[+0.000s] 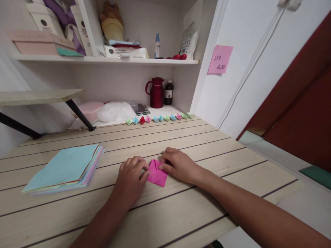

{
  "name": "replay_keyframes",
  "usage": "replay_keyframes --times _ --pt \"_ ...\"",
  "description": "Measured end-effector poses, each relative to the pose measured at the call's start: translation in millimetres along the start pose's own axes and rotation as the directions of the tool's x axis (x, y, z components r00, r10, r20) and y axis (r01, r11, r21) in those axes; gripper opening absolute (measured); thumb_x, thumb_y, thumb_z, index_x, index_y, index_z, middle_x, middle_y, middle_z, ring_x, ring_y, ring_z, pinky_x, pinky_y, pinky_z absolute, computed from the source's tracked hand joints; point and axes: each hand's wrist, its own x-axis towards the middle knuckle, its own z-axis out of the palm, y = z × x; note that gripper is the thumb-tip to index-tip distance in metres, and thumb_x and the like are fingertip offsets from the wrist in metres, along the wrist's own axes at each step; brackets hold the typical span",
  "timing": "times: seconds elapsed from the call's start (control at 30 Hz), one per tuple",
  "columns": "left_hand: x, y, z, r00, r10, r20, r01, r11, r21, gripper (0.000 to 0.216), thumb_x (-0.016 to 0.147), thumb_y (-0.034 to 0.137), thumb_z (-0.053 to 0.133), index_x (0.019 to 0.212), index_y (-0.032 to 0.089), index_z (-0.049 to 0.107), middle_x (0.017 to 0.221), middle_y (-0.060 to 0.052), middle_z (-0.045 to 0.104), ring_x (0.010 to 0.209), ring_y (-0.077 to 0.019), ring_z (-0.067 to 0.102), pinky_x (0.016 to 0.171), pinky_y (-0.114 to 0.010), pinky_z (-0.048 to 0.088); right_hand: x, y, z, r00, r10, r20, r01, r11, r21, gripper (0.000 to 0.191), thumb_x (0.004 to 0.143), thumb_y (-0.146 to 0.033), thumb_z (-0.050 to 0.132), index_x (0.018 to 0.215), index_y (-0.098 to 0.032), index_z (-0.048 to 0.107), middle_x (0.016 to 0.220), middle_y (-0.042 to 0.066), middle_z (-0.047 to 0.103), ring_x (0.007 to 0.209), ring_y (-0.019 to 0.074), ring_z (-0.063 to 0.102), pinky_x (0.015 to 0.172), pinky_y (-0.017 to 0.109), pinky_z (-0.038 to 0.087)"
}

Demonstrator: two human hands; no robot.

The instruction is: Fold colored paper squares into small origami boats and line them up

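Observation:
A small folded piece of bright pink origami paper lies on the striped wooden table, with creases and flaps showing near its top. My left hand pinches its left edge between thumb and curled fingers. From the other side my right hand grips the upper right edge, thumb on top of the paper and fingers curled behind. To the left rests a stack of square coloured paper, light blue on top. Along the table's back edge runs a row of several small folded paper pieces in green, blue, red and pink.
Behind the table, a dark red jug and a dark bottle stand in the cabinet. A raised wooden shelf on black legs is at the left. A pink note is stuck on the wall.

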Motion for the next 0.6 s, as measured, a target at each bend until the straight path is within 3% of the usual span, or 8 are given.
replay_keyframes --times 0.2,0.3,0.37,0.47,0.6 --pt "-0.3 0.8 0.1 0.999 0.023 0.04 -0.025 0.997 0.067 0.005 0.084 0.018 0.056 0.086 0.021 0.06 0.104 -0.004 0.065 0.1 -0.0242 0.057 0.085 -0.043 0.044 -3.0 0.0 3.3 0.995 0.095 0.004 -0.094 0.991 -0.099 0.023 0.086 -0.039 0.064 0.099 -0.022 0.058 0.098 0.004 0.057 0.079 0.0169 0.056 0.065 0.028 0.035" --pt "-2.2 1.3 1.7 0.999 0.041 -0.02 -0.038 0.99 0.133 0.027 0.084 0.018 0.059 0.11 0.02 0.06 0.119 -0.01 0.061 0.107 -0.0264 0.058 0.089 -0.044 0.045 -3.2 1.4 4.6 0.994 0.108 0.001 -0.107 0.992 -0.059 0.035 0.084 -0.037 0.066 0.114 -0.025 0.051 0.105 0.004 0.058 0.082 0.0174 0.058 0.066 0.028 0.035" --pt "-3.6 1.5 3.0 0.989 0.129 -0.067 -0.115 0.977 0.181 0.043 0.086 0.016 0.057 0.128 0.025 0.055 0.134 -0.013 0.055 0.116 -0.0277 0.055 0.094 -0.047 0.044 -2.8 2.2 4.8 0.994 0.113 0.002 -0.113 0.993 -0.045 0.035 0.084 -0.036 0.066 0.113 -0.025 0.051 0.103 0.003 0.058 0.082 0.0176 0.058 0.066 0.028 0.035" --pt "-4.7 0.1 4.8 0.952 0.304 -0.034 -0.289 0.929 0.231 0.04 0.091 0.014 0.05 0.123 0.034 0.06 0.144 -0.007 0.051 0.13 -0.029 0.047 0.103 -0.052 0.036 -2.4 3.6 4.6 0.993 0.115 0.01 -0.114 0.993 -0.024 0.029 0.083 -0.035 0.068 0.106 -0.024 0.054 0.097 0.002 0.058 0.078 0.0159 0.057 0.064 0.026 0.034" --pt "-4.2 -5.0 7.8 0.955 0.286 0.082 -0.297 0.932 0.209 0.047 0.086 0.006 0.046 0.122 0.031 0.062 0.138 -0.003 0.058 0.134 -0.0314 0.044 0.106 -0.061 0.03 -1.7 6.8 4.3 0.994 0.106 -0.006 -0.106 0.994 0.041 0.022 0.083 -0.031 0.067 0.102 -0.024 0.058 0.096 0.001 0.059 0.078 0.0146 0.057 0.065 0.026 0.036"
